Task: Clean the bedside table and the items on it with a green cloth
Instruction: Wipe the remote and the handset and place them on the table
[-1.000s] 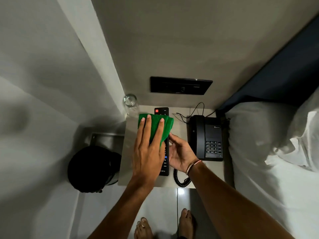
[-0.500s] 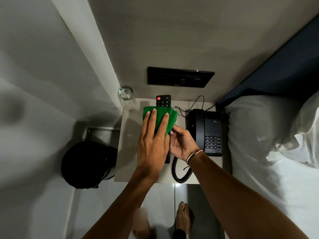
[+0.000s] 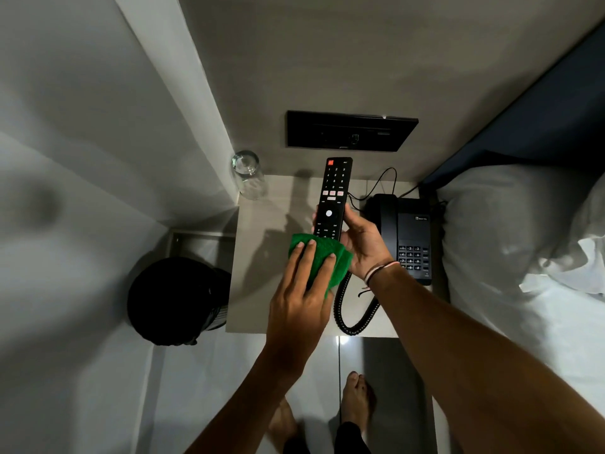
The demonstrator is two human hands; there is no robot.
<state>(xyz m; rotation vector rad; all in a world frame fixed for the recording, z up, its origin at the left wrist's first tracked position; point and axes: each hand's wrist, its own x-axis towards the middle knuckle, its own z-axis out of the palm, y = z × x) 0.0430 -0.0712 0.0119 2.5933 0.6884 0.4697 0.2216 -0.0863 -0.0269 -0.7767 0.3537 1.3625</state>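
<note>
Down the remote (image 3: 332,199) the green cloth (image 3: 319,260) has slid, from its top to its near end, baring nearly all the buttons. His left hand (image 3: 299,294) presses the cloth with straight fingers; his right hand (image 3: 361,242) grips the remote, raised over the bedside table (image 3: 262,257). That face looks about done, I'd say.

The pale bedside table (image 3: 258,257) stands in the corner beside the bed. An upturned clear glass (image 3: 249,174) sits at its far left corner. The black telephone (image 3: 404,235) lies along its right side, its coiled cord (image 3: 352,317) looping toward the near edge.
</note>
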